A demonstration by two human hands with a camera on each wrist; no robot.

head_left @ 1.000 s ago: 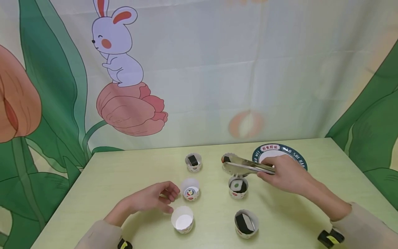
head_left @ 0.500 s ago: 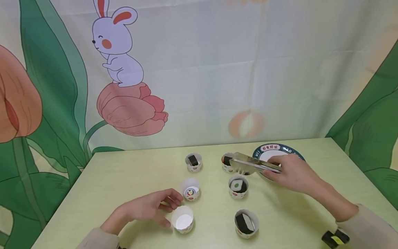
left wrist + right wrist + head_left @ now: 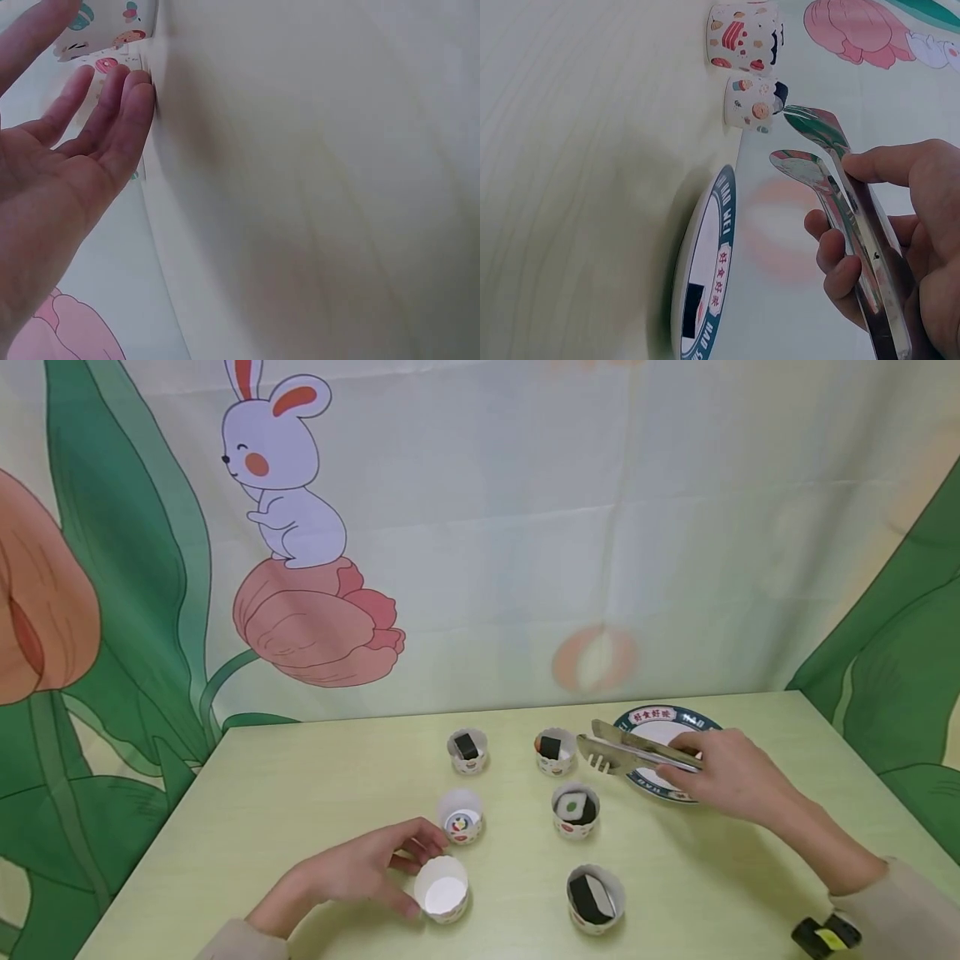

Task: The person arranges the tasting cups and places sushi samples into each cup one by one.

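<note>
My right hand [image 3: 738,777] grips metal tongs [image 3: 648,750] over the plate [image 3: 643,717]; their tips stand apart with nothing between them. Left of the tips, a sushi piece [image 3: 550,747] lies in the back right paper cup [image 3: 557,767]. Beside the front left paper cup [image 3: 442,906], which holds nothing, my left hand [image 3: 356,870] has its thumb and fingers loosely spread at the near side; contact is hard to tell. In the right wrist view, a dark piece with some red [image 3: 694,309] shows on the plate.
Further cups hold sushi: the back left cup [image 3: 468,767], the middle right cup [image 3: 574,829] and the front right cup [image 3: 597,925]. Inside the middle left cup [image 3: 461,837] is a round colourful print or piece. A printed curtain [image 3: 480,568] hangs behind the table [image 3: 337,777].
The tongs have drawn right, away from the back right cup, leaving the sushi there, and their tips have spread. My left hand has moved nearer me, to the front left cup.
</note>
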